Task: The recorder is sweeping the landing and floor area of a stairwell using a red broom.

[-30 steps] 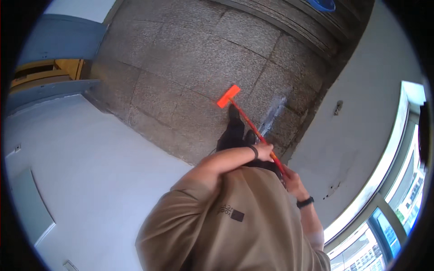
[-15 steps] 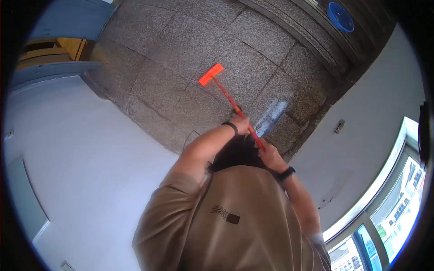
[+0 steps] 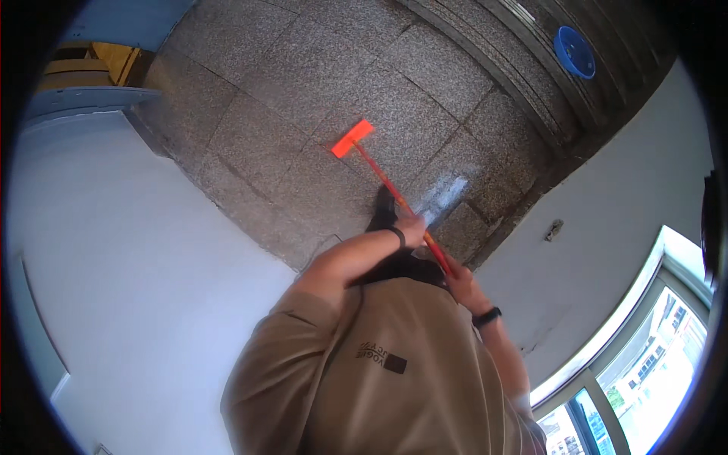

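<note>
Both my hands grip the red handle of a broom (image 3: 388, 184), which slants from lower right to upper left. Its bright orange rectangular head (image 3: 353, 139) is down at the stone-tiled floor; bristles cannot be made out. My left hand (image 3: 412, 230) is closed around the middle part of the handle, with a dark band on that wrist. Nearer my body, my right hand (image 3: 464, 287) is wrapped round the handle's end, with a black watch or band above it. My dark shoe (image 3: 384, 203) shows beside the handle.
White walls rise on the left (image 3: 152, 250) and right (image 3: 576, 220). Steps (image 3: 516, 45) run along the upper right, with a blue basin (image 3: 574, 52) on them. A wooden piece of furniture (image 3: 114, 64) stands at upper left. Windows (image 3: 644, 364) are at lower right.
The whole view has shifted slightly. My hands sit a little lower and farther right in the picture, the broom head slightly lower, and more of my dark shoe shows.
</note>
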`<state>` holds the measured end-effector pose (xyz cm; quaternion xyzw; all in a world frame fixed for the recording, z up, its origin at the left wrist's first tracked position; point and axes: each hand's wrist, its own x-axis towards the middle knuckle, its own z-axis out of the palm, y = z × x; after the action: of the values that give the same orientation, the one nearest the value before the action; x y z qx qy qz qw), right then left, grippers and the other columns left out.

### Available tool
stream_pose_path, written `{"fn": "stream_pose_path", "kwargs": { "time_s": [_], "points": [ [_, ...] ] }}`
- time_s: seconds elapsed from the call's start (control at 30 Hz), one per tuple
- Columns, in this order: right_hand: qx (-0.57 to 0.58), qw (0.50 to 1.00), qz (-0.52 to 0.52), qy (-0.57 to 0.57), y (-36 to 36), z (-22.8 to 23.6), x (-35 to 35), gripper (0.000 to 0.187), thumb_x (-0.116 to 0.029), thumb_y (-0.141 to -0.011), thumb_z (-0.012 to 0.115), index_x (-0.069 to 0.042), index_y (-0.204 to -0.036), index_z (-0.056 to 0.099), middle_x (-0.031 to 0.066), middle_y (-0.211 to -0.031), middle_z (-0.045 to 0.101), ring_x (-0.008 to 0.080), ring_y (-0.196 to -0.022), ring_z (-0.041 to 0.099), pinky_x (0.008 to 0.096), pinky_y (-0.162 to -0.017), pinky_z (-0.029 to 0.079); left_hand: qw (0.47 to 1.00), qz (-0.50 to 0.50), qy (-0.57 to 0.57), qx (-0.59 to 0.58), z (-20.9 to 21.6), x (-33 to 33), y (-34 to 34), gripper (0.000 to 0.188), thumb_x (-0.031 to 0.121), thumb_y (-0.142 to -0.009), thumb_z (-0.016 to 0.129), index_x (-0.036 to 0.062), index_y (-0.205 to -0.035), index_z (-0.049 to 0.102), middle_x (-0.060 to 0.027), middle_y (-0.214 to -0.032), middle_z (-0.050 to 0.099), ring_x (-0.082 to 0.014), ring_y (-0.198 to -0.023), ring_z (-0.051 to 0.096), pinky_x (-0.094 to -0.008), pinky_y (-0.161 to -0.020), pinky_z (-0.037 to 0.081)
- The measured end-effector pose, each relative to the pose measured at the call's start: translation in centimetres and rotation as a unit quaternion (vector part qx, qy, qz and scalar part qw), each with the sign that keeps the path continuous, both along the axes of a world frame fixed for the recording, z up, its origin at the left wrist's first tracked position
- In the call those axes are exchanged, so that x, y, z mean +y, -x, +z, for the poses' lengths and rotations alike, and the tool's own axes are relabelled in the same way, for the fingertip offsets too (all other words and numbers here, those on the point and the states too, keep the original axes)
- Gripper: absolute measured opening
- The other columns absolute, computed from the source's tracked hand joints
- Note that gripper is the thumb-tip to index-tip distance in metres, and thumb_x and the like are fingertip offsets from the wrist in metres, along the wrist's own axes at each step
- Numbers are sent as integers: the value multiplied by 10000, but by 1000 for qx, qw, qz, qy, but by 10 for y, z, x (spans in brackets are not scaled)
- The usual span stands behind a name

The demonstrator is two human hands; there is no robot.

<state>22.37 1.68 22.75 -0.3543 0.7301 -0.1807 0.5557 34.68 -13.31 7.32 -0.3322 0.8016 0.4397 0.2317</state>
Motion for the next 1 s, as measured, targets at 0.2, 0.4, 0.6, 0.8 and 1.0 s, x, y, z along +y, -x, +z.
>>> {"fn": "stream_pose_path", "kwargs": {
  "time_s": [0.2, 0.4, 0.6, 0.8, 1.0],
  "points": [
    [19, 994, -20, -102, 13, 42, 59, 538, -122, -840, 512, -66, -1367, 420, 282, -1044, 600, 368, -1013, 613, 398, -870, 468, 994, -88, -45, 35, 18, 66, 25, 620, 405, -674, 792, -26, -1043, 542, -285, -965, 630, -425, -928, 629, -461, -795, 516],
    [27, 998, -44, -26, 6, 10, 40, 496, -118, -843, 518, -57, -1332, 457, 290, -1046, 593, 394, -1017, 598, 413, -851, 476, 994, -81, -76, 5, -1, 32, 20, 592, 376, -719, 773, -16, -1063, 492, -270, -961, 630, -398, -925, 638, -465, -786, 522],
    [19, 998, 49, 15, 19, -27, -22, 511, -98, -853, 495, -51, -1352, 394, 310, -914, 601, 442, -919, 596, 498, -768, 483, 1000, -27, 0, 2, -14, -33, 17, 508, 360, -720, 757, -27, -979, 555, -264, -918, 650, -408, -896, 647, -462, -749, 533],
    [26, 992, 88, 90, 68, -35, -3, 508, -83, -852, 477, -50, -1350, 382, 304, -838, 605, 458, -812, 604, 525, -697, 483, 999, -20, 13, -36, -16, -15, 59, 572, 409, -709, 768, -22, -1015, 549, -228, -913, 660, -386, -897, 652, -445, -784, 529],
    [51, 996, 53, 47, 149, 3, 100, 490, -104, -860, 478, -47, -1343, 420, 299, -943, 606, 455, -911, 587, 480, -737, 496, 997, -62, -46, 2, -15, 92, 144, 618, 414, -668, 810, -13, -1036, 556, -227, -937, 662, -364, -914, 651, -439, -803, 516]
  ]
}}
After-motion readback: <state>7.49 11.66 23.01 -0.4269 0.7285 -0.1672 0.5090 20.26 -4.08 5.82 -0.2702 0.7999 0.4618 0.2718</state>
